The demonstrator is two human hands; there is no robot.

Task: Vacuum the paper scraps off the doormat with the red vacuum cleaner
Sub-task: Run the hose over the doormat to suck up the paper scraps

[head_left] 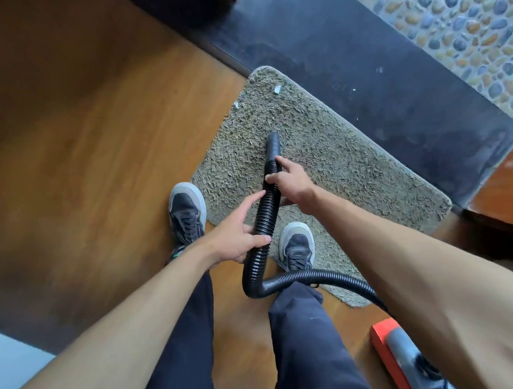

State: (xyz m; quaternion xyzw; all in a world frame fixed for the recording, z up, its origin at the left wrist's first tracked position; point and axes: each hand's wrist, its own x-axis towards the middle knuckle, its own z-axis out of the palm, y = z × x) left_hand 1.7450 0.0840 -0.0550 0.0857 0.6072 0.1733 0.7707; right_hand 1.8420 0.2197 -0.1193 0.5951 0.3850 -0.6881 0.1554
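Evidently we are gripping the hose (265, 220) in our left hand (236, 238) and right hand (289, 178), scraps (277, 89) lying uncollected at the doormat's (350, 167) far end.

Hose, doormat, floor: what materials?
Hose: black ribbed flexible plastic by the look, glossy glints on the ridges. Doormat: shaggy grey-green textile pile, matte; fibre type unclear. Floor: brown, grain streaks, soft sheen; varnished wood or wood-look laminate.

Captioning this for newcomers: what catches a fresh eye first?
The black ribbed hose in the middle, gripped by both hands: left hand lower, right hand near the nozzle, over the shaggy doormat. White paper scraps lie at the mat's far end. The red vacuum cleaner sits bottom right.
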